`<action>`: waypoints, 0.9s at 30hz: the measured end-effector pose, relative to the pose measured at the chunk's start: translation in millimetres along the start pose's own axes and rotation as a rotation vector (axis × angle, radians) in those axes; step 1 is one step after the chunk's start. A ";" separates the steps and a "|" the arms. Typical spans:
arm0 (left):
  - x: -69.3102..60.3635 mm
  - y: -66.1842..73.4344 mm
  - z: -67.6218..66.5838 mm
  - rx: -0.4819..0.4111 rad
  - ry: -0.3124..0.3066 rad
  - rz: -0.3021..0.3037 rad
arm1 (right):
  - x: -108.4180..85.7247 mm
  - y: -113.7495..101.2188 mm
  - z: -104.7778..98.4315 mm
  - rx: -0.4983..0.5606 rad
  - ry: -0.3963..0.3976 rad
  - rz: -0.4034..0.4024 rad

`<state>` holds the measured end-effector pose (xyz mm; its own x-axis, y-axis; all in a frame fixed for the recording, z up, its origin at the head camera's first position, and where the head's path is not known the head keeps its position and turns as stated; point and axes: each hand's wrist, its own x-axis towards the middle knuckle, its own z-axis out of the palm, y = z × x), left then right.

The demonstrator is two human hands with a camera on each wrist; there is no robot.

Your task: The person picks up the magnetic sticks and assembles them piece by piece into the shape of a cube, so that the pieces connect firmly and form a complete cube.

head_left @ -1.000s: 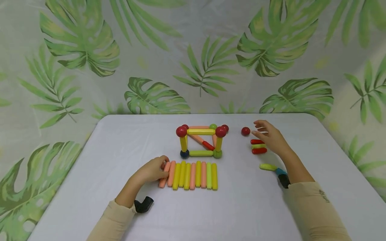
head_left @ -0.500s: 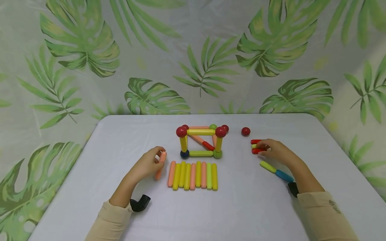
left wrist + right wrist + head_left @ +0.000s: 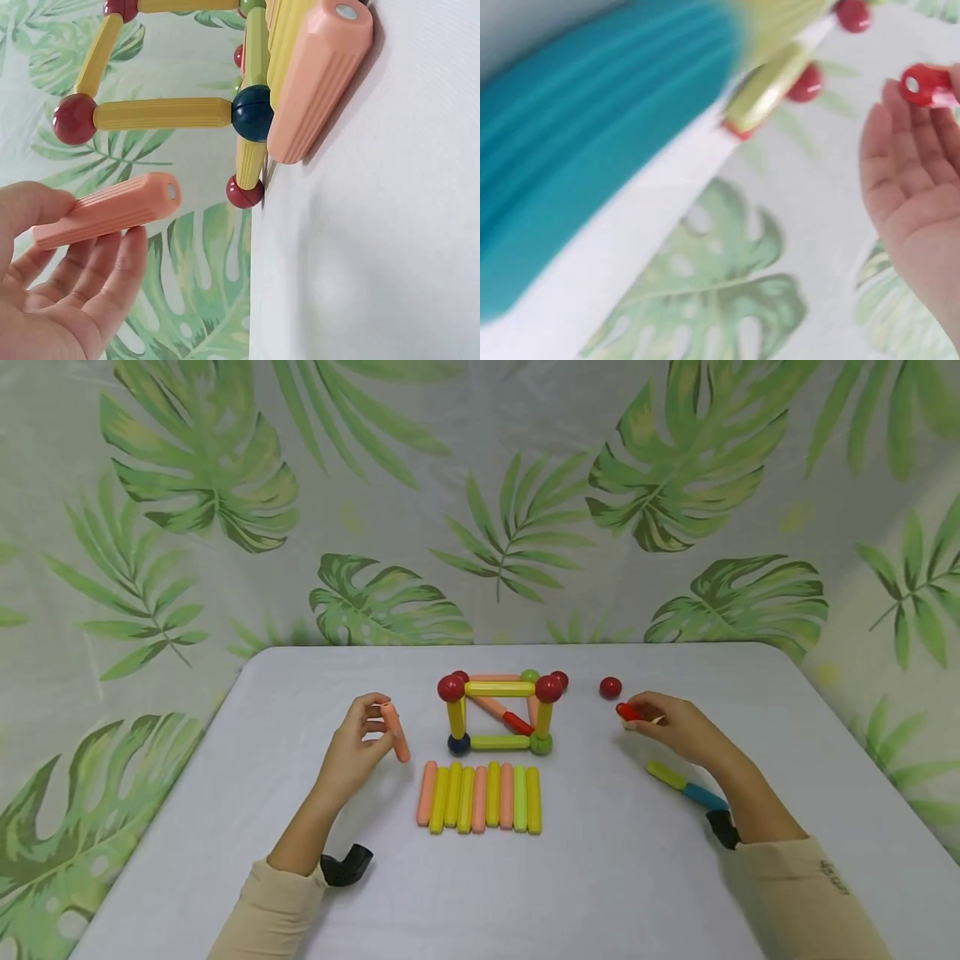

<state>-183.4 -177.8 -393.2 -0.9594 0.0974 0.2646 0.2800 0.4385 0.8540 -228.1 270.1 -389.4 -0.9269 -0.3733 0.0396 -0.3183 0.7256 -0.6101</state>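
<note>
My left hand (image 3: 352,747) pinches a salmon-pink magnetic rod (image 3: 395,732) above the table, left of the built frame. In the left wrist view, the thumb lies over this pink rod (image 3: 112,210) with the fingers beneath, a metal disc showing at its free end. On the right, my right hand (image 3: 682,731) holds a red magnetic rod (image 3: 627,712) at its fingertips, raised off the table. The right wrist view shows this red rod (image 3: 926,84) end-on. A green rod (image 3: 769,86) and a red one lie on the table there; the hand hides them in the head view.
A box-shaped frame (image 3: 500,689) of rods and balls stands at the back middle. Before it lies a row of pink, yellow and green rods (image 3: 480,797). A loose red ball (image 3: 611,687), a green rod (image 3: 665,774) and a blue rod (image 3: 705,796) lie at right.
My left hand has taken the leftmost pink rod from the row, lifted it and tilted it. My right hand came down to the short stack of rods and raised a red one.
</note>
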 end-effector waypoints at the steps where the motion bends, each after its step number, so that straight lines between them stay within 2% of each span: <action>1: -0.2 0.4 -0.5 -0.024 0.011 0.001 | 0.5 -5.8 1.3 0.020 0.020 -0.017; 4: -0.9 3.5 -2.1 -0.100 0.023 0.007 | -0.1 -24.5 7.8 0.067 0.075 -0.073; 7: -3.1 14.0 -3.8 -0.140 0.030 0.012 | -1.3 -43.6 18.2 0.116 0.114 -0.151; 11: -6.5 28.3 -5.9 -0.152 0.039 0.018 | 0.0 -66.8 36.3 0.119 0.112 -0.294; 13: -7.0 30.3 -6.3 -0.151 0.040 0.015 | 3.5 -75.9 46.8 0.089 0.105 -0.353; 17: -7.3 31.0 -6.3 -0.169 0.032 0.014 | 15.7 -87.1 68.2 0.008 0.099 -0.411; 23: -7.4 30.0 -4.4 -0.217 0.026 0.027 | 33.1 -96.7 88.8 -0.183 0.093 -0.434; 27: -7.8 31.8 -2.4 -0.246 0.033 0.065 | 40.0 -101.1 93.8 -0.296 0.107 -0.425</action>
<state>-167.0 -166.8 -367.1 -0.9388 0.0875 0.3333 0.3443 0.2018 0.9169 -214.3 127.6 -400.5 -0.7142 -0.6201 0.3245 -0.6985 0.6610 -0.2741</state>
